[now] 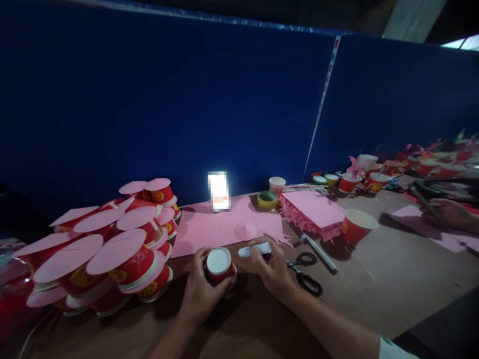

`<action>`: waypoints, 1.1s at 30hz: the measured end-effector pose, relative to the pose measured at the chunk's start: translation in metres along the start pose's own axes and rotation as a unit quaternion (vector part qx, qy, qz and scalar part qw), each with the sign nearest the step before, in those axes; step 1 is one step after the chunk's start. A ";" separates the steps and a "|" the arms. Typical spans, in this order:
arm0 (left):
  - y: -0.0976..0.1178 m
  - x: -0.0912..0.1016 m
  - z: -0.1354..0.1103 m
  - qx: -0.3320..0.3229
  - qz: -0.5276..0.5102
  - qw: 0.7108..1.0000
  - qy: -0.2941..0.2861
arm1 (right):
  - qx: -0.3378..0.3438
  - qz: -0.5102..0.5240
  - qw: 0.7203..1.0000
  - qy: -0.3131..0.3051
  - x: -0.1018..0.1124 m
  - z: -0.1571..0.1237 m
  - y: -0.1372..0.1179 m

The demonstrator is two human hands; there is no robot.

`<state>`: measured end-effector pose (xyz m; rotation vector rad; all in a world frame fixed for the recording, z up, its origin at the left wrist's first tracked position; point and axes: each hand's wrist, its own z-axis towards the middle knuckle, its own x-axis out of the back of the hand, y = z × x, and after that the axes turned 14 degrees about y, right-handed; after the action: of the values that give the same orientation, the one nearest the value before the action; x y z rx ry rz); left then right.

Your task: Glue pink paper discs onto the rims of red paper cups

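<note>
My left hand [202, 289] is wrapped round a red paper cup [220, 264], whose white round base faces up. In my right hand [273, 269] is a white glue stick [256, 249], gripped between thumb and fingers and pointing left towards the cup. A small gap separates the stick from the cup. Just past both hands lies a large pink paper sheet [202, 229] with a pink paper disc [247, 230] on it. Black-handled scissors [305, 273] rest close to my right wrist, beside a white pen-like stick [321, 255].
Red cups topped with pink discs [116, 257] are stacked at the left. Behind stand a yellow tape roll [267, 200], a white cup [277, 185] and a lit, blurred-out screen [219, 191]. Rightward are pink paper [314, 207], a red cup [357, 229] and another person's hand [452, 214].
</note>
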<state>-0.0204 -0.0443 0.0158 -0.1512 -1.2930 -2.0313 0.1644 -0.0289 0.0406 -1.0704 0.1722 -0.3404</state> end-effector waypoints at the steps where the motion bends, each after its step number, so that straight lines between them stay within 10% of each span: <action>1: -0.001 0.001 -0.001 -0.011 -0.004 1.000 -0.011 | 0.000 0.000 1.000 0.004 0.000 0.000 0.001; 20: -0.005 0.008 -0.005 -0.045 -0.020 0.987 -0.154 | -0.010 0.025 0.999 0.024 0.002 0.001 0.000; 33: 0.003 0.006 -0.002 -0.052 -0.008 0.991 -0.127 | 0.003 0.054 0.998 -0.016 0.001 -0.006 0.003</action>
<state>-0.0222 -0.0497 0.0199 -0.4611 -1.3431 -2.1470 0.1636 -0.0333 0.0353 -1.0555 0.2007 -0.2261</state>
